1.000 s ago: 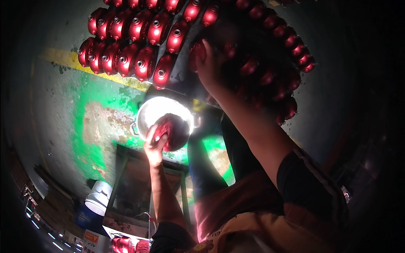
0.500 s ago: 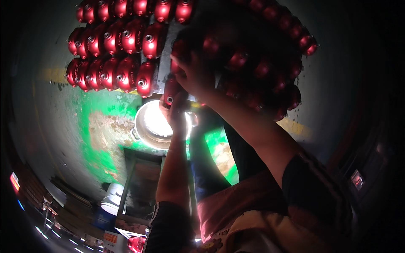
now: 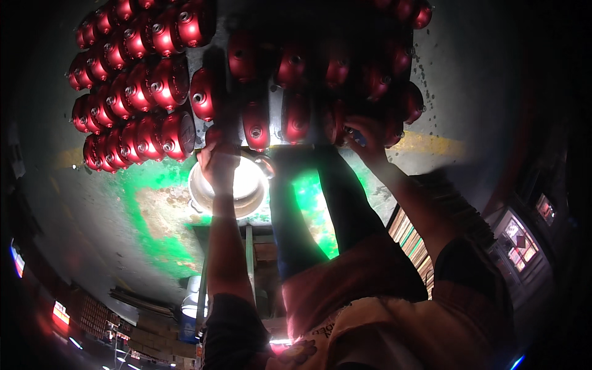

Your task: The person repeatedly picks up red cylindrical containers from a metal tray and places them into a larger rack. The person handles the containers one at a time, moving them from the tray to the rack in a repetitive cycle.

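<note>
Glossy red canisters [image 3: 199, 92] with round metal fittings lie close together in rows on a grey surface. My left hand [image 3: 219, 165] is closed around the near end of a red canister [image 3: 213, 133], just above a bright metal pot. Its fingers cover much of that canister. Farther right, my right hand [image 3: 365, 137] curls around the near end of another red canister [image 3: 334, 121]. A small bluish patch shows between those fingers, and I cannot make out what it is. Between my hands lie two more canisters, a left one [image 3: 255, 125] and a right one [image 3: 296, 120].
The metal pot [image 3: 248, 206] stands on the green-stained floor [image 3: 154, 231] below the rows. A white bucket [image 3: 192, 296] is at the lower left. Stacked flat sheets [image 3: 453, 209] are at the right, beside my right arm. The far rows are dark.
My right hand has moved right and nearer, from a canister in the middle to one farther right. My left hand has shifted left. The view has turned, and more canisters show between my hands.
</note>
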### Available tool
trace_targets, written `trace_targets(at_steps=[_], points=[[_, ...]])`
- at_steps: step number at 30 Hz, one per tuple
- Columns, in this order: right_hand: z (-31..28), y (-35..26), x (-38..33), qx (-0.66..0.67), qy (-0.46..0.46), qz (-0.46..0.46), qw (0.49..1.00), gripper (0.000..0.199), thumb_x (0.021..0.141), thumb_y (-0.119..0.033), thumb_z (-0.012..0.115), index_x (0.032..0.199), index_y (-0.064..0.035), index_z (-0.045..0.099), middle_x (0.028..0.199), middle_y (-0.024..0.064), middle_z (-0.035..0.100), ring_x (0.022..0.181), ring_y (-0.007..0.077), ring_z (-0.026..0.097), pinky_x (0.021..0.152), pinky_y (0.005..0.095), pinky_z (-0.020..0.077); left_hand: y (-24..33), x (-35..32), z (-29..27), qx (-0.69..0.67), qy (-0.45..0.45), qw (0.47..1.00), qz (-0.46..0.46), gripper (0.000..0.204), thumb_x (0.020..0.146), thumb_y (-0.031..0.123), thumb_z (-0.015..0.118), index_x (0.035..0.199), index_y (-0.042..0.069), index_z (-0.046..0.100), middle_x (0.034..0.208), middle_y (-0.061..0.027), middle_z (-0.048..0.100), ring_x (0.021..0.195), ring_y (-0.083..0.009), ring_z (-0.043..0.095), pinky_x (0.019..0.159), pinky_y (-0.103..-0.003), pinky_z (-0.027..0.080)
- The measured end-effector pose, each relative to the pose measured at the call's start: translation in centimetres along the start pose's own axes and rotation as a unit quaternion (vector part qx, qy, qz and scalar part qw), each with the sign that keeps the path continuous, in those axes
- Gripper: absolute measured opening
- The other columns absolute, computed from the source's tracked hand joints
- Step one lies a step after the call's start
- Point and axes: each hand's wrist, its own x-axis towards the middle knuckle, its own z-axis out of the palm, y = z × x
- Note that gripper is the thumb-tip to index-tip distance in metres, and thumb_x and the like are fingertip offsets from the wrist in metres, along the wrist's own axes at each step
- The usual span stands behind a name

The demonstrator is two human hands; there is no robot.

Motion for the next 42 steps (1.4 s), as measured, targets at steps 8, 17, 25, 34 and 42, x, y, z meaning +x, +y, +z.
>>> trace_targets(at_steps=[8, 17, 25, 34, 42], points=[[5.9, 4.7, 3.2, 0.113, -0.085, -0.087, 0.986, 0.024, 0.083, -0.002, 0.074, 0.106, -0.009, 0.07, 0.094, 0.0051, 0.062, 0.076, 0.016, 0.06, 0.065, 0.0261, 0.0493, -1.6, 4.3, 1.6, -0.09, -0.104, 0.987, 0.08, 0.022, 0.075, 0.001, 0.078, 0.096, 0.008, 0.073, 0.09, -0.0059, 0.071, 0.083, -0.0197, 0.07, 0.074, -0.03, 0.056], [4.7, 0.7, 5.5, 0.073, -0.183, -0.008, 0.98, 0.04, 0.077, -0.023, 0.081, 0.113, -0.0142, 0.068, 0.08, 0.0083, 0.063, 0.07, 0.0218, 0.063, 0.065, 0.0334, 0.0513, 0.7, 3.2, 1.8, -0.168, -0.252, 0.951, -0.06, 0.049, 0.075, 0.002, 0.08, 0.122, 0.011, 0.066, 0.082, 0.0006, 0.06, 0.066, -0.0054, 0.053, 0.063, -0.02, 0.048], [8.3, 0.2, 6.6, 0.081, -0.274, -0.026, 0.958, 0.03, 0.087, -0.023, 0.069, 0.117, -0.0194, 0.067, 0.085, 0.0122, 0.069, 0.074, 0.0271, 0.067, 0.072, 0.039, 0.0542, 0.7, 4.1, 3.4, -0.038, -0.284, 0.957, 0.045, 0.032, 0.082, 0.019, 0.072, 0.114, 0.02, 0.072, 0.103, -0.0059, 0.068, 0.094, -0.0262, 0.063, 0.084, -0.036, 0.052], [-6.5, -9.9, -0.9, 0.179, -0.185, -0.067, 0.964, 0.021, 0.087, -0.005, 0.067, 0.108, -0.0095, 0.068, 0.103, 0.0096, 0.065, 0.101, 0.0287, 0.062, 0.088, 0.0392, 0.0493, 10.4, -2.7, -6.0, -0.071, -0.25, 0.96, 0.105, 0.029, 0.088, 0.013, 0.07, 0.116, 0.019, 0.069, 0.105, -0.0049, 0.071, 0.084, -0.0179, 0.07, 0.071, -0.031, 0.054], [-23.9, -22.6, -11.0, 0.144, -0.261, 0.135, 0.945, 0.032, 0.086, -0.011, 0.071, 0.117, -0.02, 0.067, 0.11, 0.0093, 0.065, 0.102, 0.0254, 0.065, 0.089, 0.0356, 0.0536, 23.6, -11.4, -21.9, -0.216, -0.301, 0.927, 0.062, 0.033, 0.085, -0.012, 0.056, 0.116, -0.004, 0.064, 0.108, -0.0098, 0.062, 0.078, -0.0131, 0.063, 0.069, -0.027, 0.051]])
